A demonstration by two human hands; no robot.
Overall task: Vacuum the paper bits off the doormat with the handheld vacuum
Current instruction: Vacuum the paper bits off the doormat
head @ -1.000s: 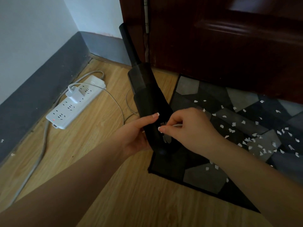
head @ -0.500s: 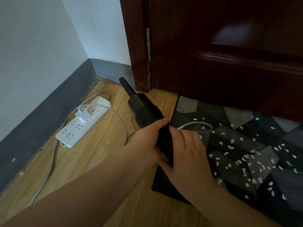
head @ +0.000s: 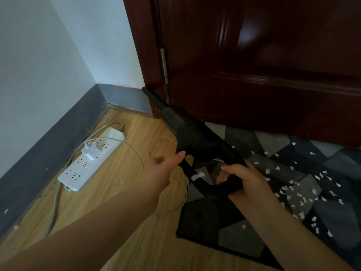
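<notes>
Vacuum (head: 195, 137): black, handheld. Your right hand (head: 246, 180) grips its loop handle, fingers curled round it. It hangs above the near-left corner of the doormat (head: 230, 237), nozzle (head: 152, 98) pointing up and away toward the door frame (head: 144, 55), not at the paper.

Left hand (head: 164, 167): fingers straight, holding nothing; the tips lie at the vacuum's body, whether touching it I cannot tell.

Paper bits (head: 304, 194): white scraps scattered over the mat's middle and right, well apart from the nozzle. None picked up yet, judging by how they lie.

Cable (head: 181, 184): thin, white, looping on the floor (head: 121, 192) under your left wrist and just beside the handle. It runs to a plug (head: 90, 151) seated in the power strip (head: 91, 159), whose red light is on.

Risks, as I judge them:
- Cable. If you swing the vacuum right with the loop near your wrist, it may snag, drag the strip or pull the plug.
- Cable end. Lowered nearby, the nozzle could suck it in.
- Nozzle. It sits close to the frame and door (head: 263, 65); a quick turn could knock the wood.
- Scraps. They look light; a fast sweep or exhaust air may scatter them onto the floor.
- Mat. Strong suction at the corner may lift its edge.
</notes>
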